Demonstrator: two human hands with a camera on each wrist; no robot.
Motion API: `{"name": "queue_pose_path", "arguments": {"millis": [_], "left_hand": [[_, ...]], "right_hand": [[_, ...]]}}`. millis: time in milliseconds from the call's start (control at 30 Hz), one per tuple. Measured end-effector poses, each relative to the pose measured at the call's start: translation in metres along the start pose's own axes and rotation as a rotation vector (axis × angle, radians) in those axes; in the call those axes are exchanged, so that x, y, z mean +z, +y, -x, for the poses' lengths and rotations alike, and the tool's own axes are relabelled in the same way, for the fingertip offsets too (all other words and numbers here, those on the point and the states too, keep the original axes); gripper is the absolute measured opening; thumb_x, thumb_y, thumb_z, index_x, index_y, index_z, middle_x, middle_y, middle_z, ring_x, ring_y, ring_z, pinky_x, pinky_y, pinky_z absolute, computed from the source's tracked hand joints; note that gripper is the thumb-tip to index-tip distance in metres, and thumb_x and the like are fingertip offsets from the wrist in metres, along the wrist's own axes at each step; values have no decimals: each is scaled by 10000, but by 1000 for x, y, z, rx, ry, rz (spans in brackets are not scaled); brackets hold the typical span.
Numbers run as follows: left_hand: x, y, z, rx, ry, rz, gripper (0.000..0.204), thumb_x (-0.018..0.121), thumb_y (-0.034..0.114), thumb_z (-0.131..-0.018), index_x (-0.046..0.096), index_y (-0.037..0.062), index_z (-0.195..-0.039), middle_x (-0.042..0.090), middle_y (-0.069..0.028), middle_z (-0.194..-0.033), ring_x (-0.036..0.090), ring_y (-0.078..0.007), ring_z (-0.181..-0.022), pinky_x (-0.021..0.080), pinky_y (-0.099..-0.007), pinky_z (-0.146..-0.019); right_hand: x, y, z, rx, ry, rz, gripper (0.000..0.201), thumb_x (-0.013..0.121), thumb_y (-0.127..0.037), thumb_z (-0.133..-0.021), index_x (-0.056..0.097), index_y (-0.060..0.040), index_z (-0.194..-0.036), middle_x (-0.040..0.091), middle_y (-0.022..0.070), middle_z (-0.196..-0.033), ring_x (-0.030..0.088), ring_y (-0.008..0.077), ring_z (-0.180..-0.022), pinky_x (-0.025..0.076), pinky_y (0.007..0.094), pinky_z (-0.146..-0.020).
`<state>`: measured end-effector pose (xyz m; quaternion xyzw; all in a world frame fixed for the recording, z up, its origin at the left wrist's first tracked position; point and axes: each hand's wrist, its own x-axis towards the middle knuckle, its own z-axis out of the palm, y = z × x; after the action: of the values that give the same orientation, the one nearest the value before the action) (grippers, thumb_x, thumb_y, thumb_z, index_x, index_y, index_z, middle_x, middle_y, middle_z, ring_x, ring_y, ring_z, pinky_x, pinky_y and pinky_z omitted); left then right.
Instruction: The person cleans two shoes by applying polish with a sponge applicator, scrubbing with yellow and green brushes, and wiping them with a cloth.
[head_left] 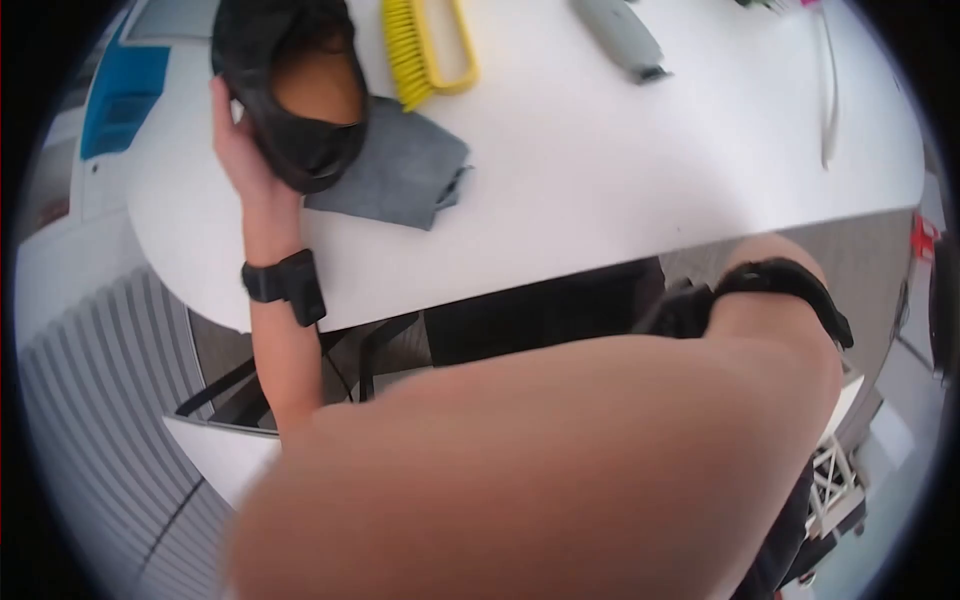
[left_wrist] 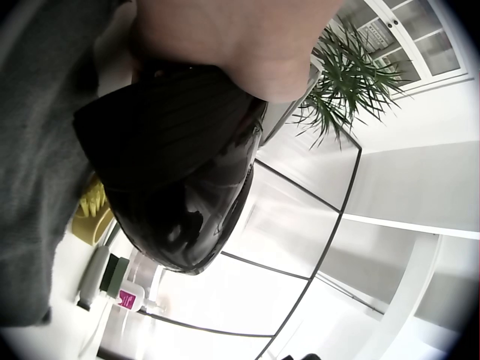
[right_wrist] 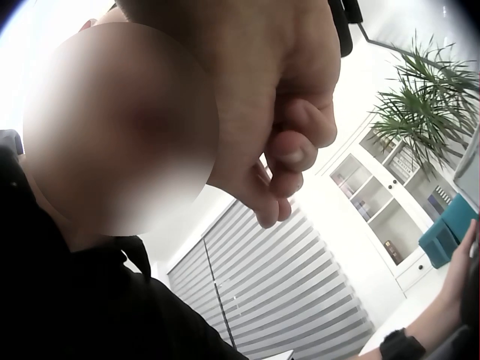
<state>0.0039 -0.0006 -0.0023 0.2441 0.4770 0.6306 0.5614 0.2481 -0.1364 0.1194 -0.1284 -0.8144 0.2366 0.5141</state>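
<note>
My left hand (head_left: 250,165) grips a glossy black shoe (head_left: 335,150) at the upper left, its brown insole showing; most fingers are hidden behind it. Part of that hand (left_wrist: 240,37) and the shoe (left_wrist: 187,217) fill the top and middle of the left wrist view. A folded grey cloth (head_left: 410,170) lies on the table beside the shoe. Large and blurred, my right hand (head_left: 530,470) is close to the head camera. In the right wrist view my right hand (right_wrist: 277,97) is raised beside the face, fingers curled, with no object visible in them.
On the white table (head_left: 560,180) are a yellow brush (head_left: 455,60), a grey device (head_left: 620,38) and a white cable (head_left: 829,120). A blue object (head_left: 125,100) stands at the left edge. Behind are a plant (right_wrist: 427,105) and a white cabinet (right_wrist: 375,202).
</note>
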Motion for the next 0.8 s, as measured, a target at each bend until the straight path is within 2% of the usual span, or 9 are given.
{"name": "queue_pose_path", "arguments": {"millis": [167,200,267,300,333,400,567,700,800], "left_hand": [[0,0,-2,76,-10,-50,729,500,569,-1088,528,-42,-1485,621,-151,-1465,604,-302,-1336,455,-405,-1159],[4,1,-1,33,5,-32,735,501,574,-1086,525,-41,-1487,624,-143,-1461,604,-299,-1332,457,-402,-1154],[1,0,2,-5,16,-19,750,507,588,-1079,524,-40,-1487,628,-148,-1455,609,-299,-1330,461,-400,-1154],[0,0,0,2,27,-28,750,507,588,-1079,524,-40,-1487,628,-148,-1455,609,-299,-1330,461,-400,-1154],[-1,-1,-1,11,0,-34,752,509,590,-1077,527,-42,-1484,631,-155,-1451,613,-301,-1328,462,-401,-1156],[2,-2,-4,36,-23,-29,756,508,595,-1076,537,-48,-1472,647,-173,-1430,626,-309,-1318,466,-404,-1163],[8,1,6,59,-56,-89,748,493,613,-1079,568,-27,-1459,676,-152,-1399,646,-277,-1289,494,-403,-1131],[4,-1,0,-42,-217,95,742,421,612,-1103,510,1,-1514,641,-150,-1443,625,-282,-1325,491,-419,-1156],[5,8,3,20,-247,48,744,402,611,-1106,475,11,-1540,613,-154,-1477,608,-292,-1350,484,-432,-1169]], "right_hand": [[32,16,-11,-38,230,84,297,752,-240,-783,742,-95,-1042,671,80,-857,661,205,-713,538,364,-619],[22,25,-17,29,12,-31,257,765,-248,-785,753,-83,-981,701,101,-894,700,232,-786,548,375,-656],[11,17,-33,168,-249,-223,185,773,-227,-779,765,-84,-896,729,129,-917,737,261,-839,548,378,-663],[5,13,-41,252,-370,-300,153,777,-217,-777,771,-84,-854,744,143,-929,755,276,-865,548,380,-666],[6,11,-43,248,-415,-294,148,777,-214,-778,765,-84,-850,738,140,-924,748,272,-859,543,378,-663],[7,10,-44,197,-403,-245,140,775,-207,-781,752,-84,-842,728,133,-913,734,265,-846,533,373,-657],[-11,10,-36,87,-413,-128,124,771,-192,-787,721,-84,-823,702,117,-887,698,246,-813,510,362,-644],[-40,9,-36,79,-443,-7,121,768,-180,-792,696,-83,-807,681,104,-866,669,231,-787,491,354,-633],[-51,10,-35,92,-451,52,124,766,-170,-796,677,-83,-795,666,94,-851,647,220,-768,477,347,-625]]}}
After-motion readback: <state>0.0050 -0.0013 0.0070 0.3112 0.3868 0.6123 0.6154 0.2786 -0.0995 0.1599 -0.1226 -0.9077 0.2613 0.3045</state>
